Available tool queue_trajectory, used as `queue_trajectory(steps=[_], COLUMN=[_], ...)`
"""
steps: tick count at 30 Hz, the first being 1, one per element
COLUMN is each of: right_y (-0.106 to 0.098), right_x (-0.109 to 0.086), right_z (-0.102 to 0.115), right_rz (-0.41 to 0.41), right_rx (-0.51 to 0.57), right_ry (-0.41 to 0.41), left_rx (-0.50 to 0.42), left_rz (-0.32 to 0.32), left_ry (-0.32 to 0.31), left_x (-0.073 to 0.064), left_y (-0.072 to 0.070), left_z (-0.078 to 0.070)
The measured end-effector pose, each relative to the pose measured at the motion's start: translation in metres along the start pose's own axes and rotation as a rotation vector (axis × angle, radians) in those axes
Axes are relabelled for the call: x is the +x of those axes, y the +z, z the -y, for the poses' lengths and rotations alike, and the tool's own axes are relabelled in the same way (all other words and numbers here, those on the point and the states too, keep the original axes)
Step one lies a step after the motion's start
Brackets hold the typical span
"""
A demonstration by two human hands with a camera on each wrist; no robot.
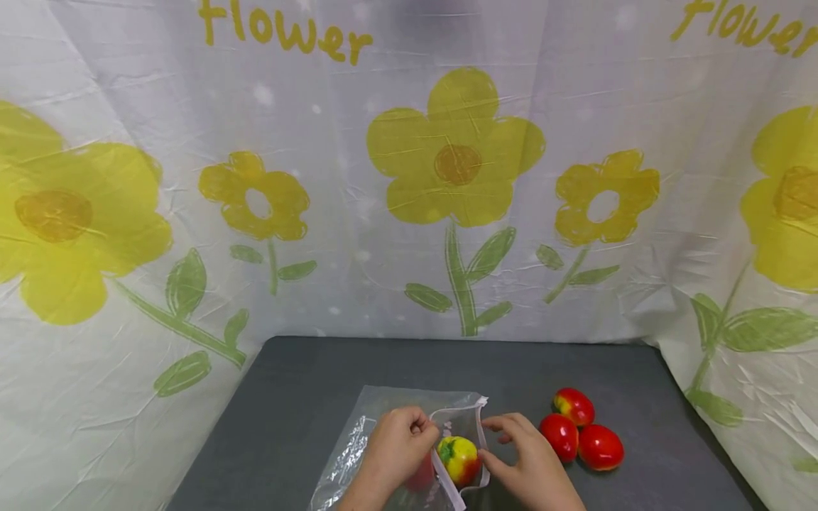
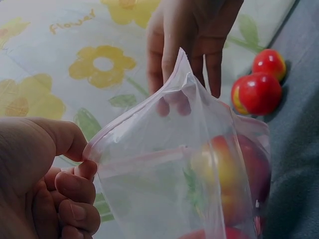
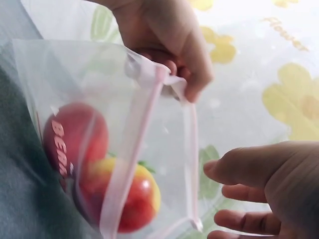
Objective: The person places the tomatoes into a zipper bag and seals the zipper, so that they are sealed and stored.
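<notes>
A clear zip bag (image 1: 366, 430) with a pale pink zip strip lies with its mouth spread toward the right. My left hand (image 1: 397, 448) pinches the mouth's edge between thumb and finger, as the left wrist view shows too. Inside are a shiny yellow-and-red fruit (image 1: 461, 463), near the mouth, and a red one (image 3: 76, 132) deeper in; both look like apples or peaches. Beside the mouth, my right hand (image 1: 529, 461) holds nothing, its fingers spread and slightly bent. In the right wrist view its thumb (image 3: 234, 167) stands apart from the bag.
To the right of my right hand, three shiny red fruits (image 1: 601, 447) sit in a cluster on the dark grey tabletop (image 1: 307, 369). A pale curtain (image 1: 345, 284) printed with yellow flowers hangs behind the table and along both sides.
</notes>
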State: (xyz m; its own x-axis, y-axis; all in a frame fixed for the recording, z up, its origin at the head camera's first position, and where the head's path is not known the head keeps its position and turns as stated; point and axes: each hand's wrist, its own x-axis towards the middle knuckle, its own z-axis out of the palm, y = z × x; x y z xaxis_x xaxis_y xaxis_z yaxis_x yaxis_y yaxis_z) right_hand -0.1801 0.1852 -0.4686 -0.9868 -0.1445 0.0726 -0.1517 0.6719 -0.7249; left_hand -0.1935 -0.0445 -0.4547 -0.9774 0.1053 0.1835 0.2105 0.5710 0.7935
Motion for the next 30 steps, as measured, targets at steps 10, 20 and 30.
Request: queue_trajectory(steps=[10, 20, 30], right_y=[-0.017, -0.048, -0.076], right_x=[-0.011, -0.021, -0.015], right_z=[-0.022, -0.07, -0.124], right_rz=[-0.127, -0.266, -0.215], right_rx=[-0.018, -0.139, -0.191], right_ry=[0.115, 0.145, 0.317], left_rx=[-0.002, 0.0, 0.01], left_rz=[-0.018, -0.018, -0.01], left_ry=[0.006, -0.007, -0.022], left_x=[0.0, 0.001, 0.001], left_y=[0.0, -0.001, -0.002], left_z=[0.002, 0.0, -0.001])
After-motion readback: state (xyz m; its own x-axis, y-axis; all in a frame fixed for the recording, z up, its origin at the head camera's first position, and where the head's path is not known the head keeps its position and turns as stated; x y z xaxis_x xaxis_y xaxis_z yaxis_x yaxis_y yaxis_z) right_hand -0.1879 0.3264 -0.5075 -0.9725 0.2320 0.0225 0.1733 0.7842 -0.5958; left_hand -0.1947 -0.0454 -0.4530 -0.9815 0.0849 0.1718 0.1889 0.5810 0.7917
